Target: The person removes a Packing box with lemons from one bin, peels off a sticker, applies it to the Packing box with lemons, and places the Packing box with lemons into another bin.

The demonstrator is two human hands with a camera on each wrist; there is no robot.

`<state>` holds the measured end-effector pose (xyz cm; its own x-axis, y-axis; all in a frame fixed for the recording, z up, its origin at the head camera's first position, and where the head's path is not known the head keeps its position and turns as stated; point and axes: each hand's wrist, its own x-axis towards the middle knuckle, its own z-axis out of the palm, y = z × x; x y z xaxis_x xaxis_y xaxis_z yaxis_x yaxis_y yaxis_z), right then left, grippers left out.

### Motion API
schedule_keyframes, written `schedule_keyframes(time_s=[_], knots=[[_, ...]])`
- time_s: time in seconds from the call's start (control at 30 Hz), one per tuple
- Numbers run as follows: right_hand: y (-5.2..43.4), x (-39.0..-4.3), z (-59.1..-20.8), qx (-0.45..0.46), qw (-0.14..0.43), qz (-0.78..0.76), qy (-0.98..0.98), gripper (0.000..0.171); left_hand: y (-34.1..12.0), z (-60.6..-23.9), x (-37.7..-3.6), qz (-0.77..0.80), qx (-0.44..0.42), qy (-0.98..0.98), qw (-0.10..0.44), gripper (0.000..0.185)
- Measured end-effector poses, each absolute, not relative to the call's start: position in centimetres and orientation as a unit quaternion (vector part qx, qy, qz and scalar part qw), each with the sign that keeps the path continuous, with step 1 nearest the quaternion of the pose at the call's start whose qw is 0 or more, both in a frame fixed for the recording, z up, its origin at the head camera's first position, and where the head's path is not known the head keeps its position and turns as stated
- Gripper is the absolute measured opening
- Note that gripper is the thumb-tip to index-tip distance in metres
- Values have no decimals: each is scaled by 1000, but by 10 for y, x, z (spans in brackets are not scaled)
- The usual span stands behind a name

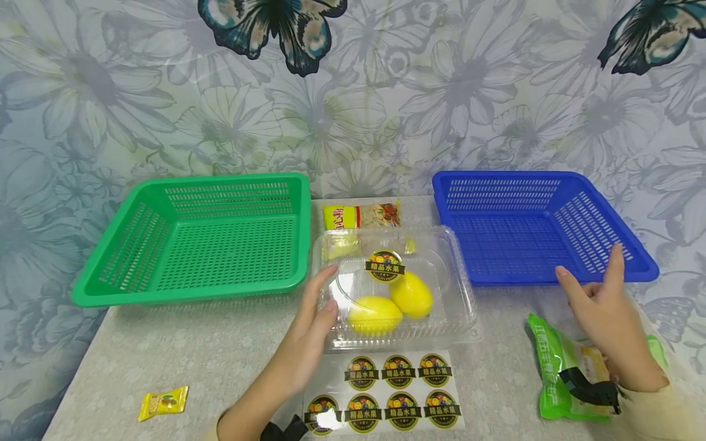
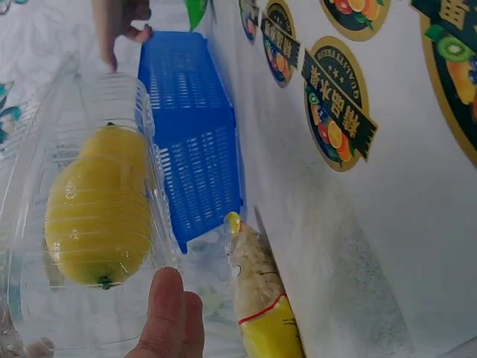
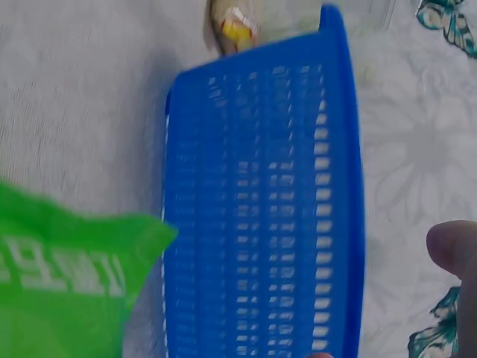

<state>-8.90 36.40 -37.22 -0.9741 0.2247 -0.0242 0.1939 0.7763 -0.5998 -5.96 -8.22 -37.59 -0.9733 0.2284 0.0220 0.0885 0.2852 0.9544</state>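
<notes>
A clear plastic fruit box point(image 1: 441, 324), with two lemons point(image 1: 376, 315) inside and a round fruit label point(image 1: 385, 266) on its lid, is at the centre. In the left wrist view the box point(image 2: 97, 321) stands off the table surface. My left hand point(image 1: 306, 327) holds its left end, thumb and a finger against the side. Part of that grip is hidden. My right hand point(image 1: 612, 315) hovers at the right, apart from the box, with thumb and index finger stretched out and nothing held. Below it lies a green snack bag point(image 1: 551, 373).
A green basket point(image 1: 234, 291) stands at the left, a blue basket point(image 1: 557, 275) at the right. Behind the box lies a yellow food packet point(image 1: 380, 214). In front is a sheet of round labels point(image 1: 362, 410). A small yellow wrapped sweet point(image 1: 163, 402) lies front left.
</notes>
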Motion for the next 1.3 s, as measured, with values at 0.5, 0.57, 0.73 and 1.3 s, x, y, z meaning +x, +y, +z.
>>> schedule_keyframes(time_s=[0.5,0.57,0.73,1.3], knots=[[407,-116,-389,-166,-57,349,-921,103,-70,-363,-69,598,118,790,63,46],[408,-117,-389,-175,-62,344,-921,104,-69,-361,-71,599,122,789,62,47],[409,-118,-389,-201,-74,341,-915,110,-64,-357,-74,605,130,783,59,49],[404,-117,-393,-212,-50,369,-903,114,-31,-334,-107,634,149,755,76,49]])
